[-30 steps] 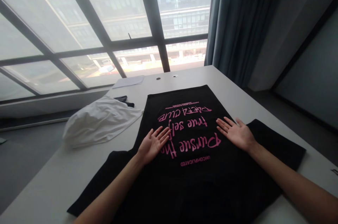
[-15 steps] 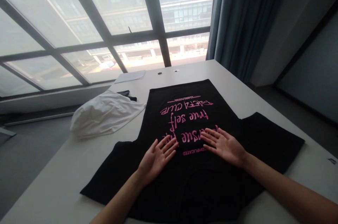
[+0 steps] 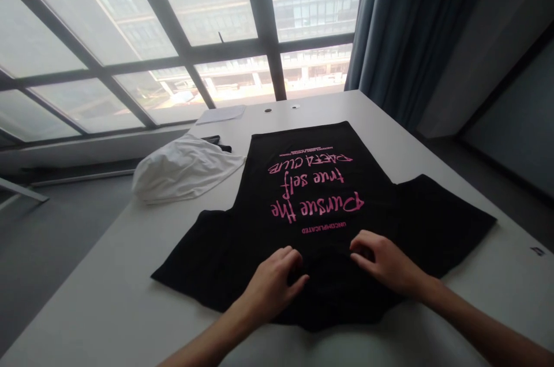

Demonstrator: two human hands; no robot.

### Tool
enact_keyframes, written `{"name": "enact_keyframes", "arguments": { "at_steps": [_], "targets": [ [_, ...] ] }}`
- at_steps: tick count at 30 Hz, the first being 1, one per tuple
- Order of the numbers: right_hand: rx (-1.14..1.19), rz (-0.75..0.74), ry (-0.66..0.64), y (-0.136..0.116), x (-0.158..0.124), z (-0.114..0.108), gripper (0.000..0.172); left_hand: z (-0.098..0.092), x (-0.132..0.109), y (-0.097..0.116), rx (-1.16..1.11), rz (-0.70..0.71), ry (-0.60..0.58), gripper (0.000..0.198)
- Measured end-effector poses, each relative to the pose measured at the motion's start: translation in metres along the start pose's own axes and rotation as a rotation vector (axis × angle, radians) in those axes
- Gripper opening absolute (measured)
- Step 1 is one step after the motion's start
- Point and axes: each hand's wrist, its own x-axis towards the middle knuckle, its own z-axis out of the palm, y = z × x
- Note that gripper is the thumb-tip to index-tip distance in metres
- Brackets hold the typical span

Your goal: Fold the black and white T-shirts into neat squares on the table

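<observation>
A black cotton T-shirt with pink lettering [image 3: 320,182] lies spread flat on the pale grey tabletop [image 3: 108,298], print up and its neck end towards the person, sleeves stretched out to either side. Both hands sit on that near end: the left hand [image 3: 274,283] and the right hand [image 3: 385,263] each have fingers curled and thumb tucked in, and each looks to be pinching a small fold of the cloth. The grips are shallow, so the thin fabric could slip out of one pinch. An uneven pull would likely skew the garment and ruck the smooth body. The near edge lies close to the tabletop's rim, so a drag towards the person might tip it over the side. A crumpled white cloth garment [image 3: 186,168] lies just beyond the left sleeve, and a sideways sweep could catch it
</observation>
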Motion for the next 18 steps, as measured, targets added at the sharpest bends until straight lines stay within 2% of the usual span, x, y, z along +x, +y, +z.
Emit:
{"name": "enact_keyframes", "arguments": {
  "at_steps": [3, 8, 14, 18],
  "targets": [
    [-0.226, -0.034, 0.016, -0.005, -0.018, 0.014, 0.008, 0.007, -0.003, 0.002, 0.144, 0.019, -0.017, 0.012],
    [-0.435, -0.030, 0.035, -0.005, -0.036, 0.018, 0.002, 0.005, -0.005, 0.002, 0.289, 0.069, -0.060, 0.015],
    [-0.533, -0.064, 0.030, -0.011, -0.041, 0.018, 0.015, 0.000, -0.007, 0.001, 0.315, 0.098, -0.104, 0.015],
    [-0.530, -0.070, 0.041, -0.012, -0.044, 0.018, 0.012, -0.006, -0.010, 0.001, 0.249, 0.150, -0.131, 0.017]
  ]
}}
